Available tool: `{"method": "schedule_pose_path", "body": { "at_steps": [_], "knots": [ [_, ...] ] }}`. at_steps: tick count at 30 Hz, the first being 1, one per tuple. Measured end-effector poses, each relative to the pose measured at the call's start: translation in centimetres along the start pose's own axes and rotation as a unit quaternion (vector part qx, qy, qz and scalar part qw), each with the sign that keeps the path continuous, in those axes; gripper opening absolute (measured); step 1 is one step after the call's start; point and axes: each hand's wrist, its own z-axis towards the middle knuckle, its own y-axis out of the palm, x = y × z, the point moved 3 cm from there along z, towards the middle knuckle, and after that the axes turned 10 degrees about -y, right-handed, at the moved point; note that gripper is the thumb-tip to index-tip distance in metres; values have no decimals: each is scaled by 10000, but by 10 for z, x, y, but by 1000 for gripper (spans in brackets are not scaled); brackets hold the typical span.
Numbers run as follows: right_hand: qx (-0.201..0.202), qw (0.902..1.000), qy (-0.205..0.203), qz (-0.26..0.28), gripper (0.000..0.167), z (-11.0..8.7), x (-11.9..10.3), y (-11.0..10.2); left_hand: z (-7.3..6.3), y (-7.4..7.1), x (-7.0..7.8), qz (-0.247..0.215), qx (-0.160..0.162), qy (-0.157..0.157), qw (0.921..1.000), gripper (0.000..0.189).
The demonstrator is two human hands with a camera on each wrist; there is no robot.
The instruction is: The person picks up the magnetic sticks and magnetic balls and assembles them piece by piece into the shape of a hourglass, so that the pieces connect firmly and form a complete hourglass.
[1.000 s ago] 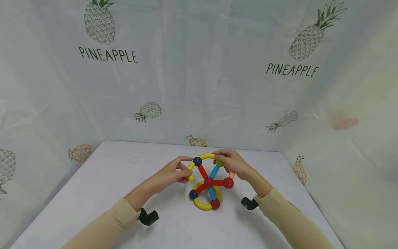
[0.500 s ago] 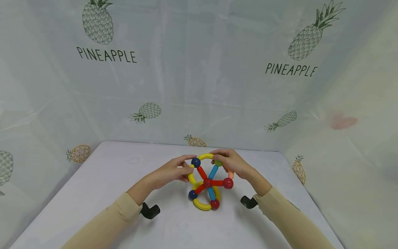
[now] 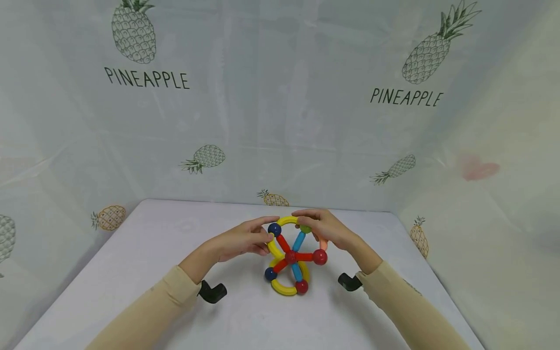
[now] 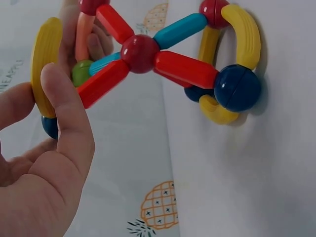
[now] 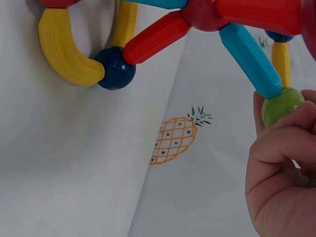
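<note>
A toy structure of magnetic sticks and balls stands on the table, red and blue straight sticks radiating from a central red ball [image 3: 291, 257]. My left hand [image 3: 240, 241] pinches a yellow curved stick [image 4: 45, 64] between thumb and fingers; one end is right at a dark blue ball [image 3: 274, 229]. At the upper right, my right hand [image 3: 331, 229] grips a green ball [image 5: 280, 106], which joins a light blue stick [image 5: 251, 60]. Another yellow curved stick [image 3: 287, 220] arches between the blue and green balls. A salmon stick [image 3: 323, 244] runs below the right hand to a red ball [image 3: 320, 256].
Yellow curved sticks [image 3: 283, 290] with a dark blue ball [image 3: 270, 274] and a red ball [image 3: 302, 287] form the base ring on the white table [image 3: 245, 321]. A pineapple-print curtain [image 3: 280, 107] hangs behind. Black wrist mounts [image 3: 213, 293] stick out below both sleeves.
My left hand has moved slightly up and right, swinging the yellow curved stick in against the left side of the structure. My right hand keeps its grip on the green ball.
</note>
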Motion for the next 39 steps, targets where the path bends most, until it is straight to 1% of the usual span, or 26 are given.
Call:
{"method": "schedule_pose_path", "body": {
  "at_steps": [4,12,16,18,20,23,26,28,30,34,39],
  "knots": [
    [-37,10000,-63,-57,45,-8,-3,-5,0,1,-1,-63,-71,19,10000,66],
    [-104,9992,109,360,56,-28,1,-11,1,-1,-4,-155,73,-32,9998,65],
    [-180,9989,174,395,61,-41,1,-12,0,0,-3,-143,96,-8,9999,66],
    [-294,9987,195,379,64,-48,1,-13,-1,1,-3,-141,109,5,9998,67],
    [-461,9981,159,372,66,-55,1,-13,-2,2,-3,-148,126,-6,9998,67],
    [-764,9960,-63,460,72,-64,2,-12,-3,2,-4,-149,144,-4,9998,67],
    [-890,9940,-307,562,74,-70,3,-11,-3,2,-5,-161,152,-5,9998,68],
    [-867,9933,-419,633,73,-72,4,-10,-3,3,-6,-187,164,-6,9997,68],
    [-774,9938,-435,663,71,-72,5,-9,-4,4,-6,-235,167,9,9996,69],
    [-516,9961,-334,628,68,-73,3,-5,-6,9,-6,-310,190,35,9993,70],
    [-233,9982,-241,507,71,-71,-4,1,-7,14,-7,-417,221,45,9989,72]
  ]
}}
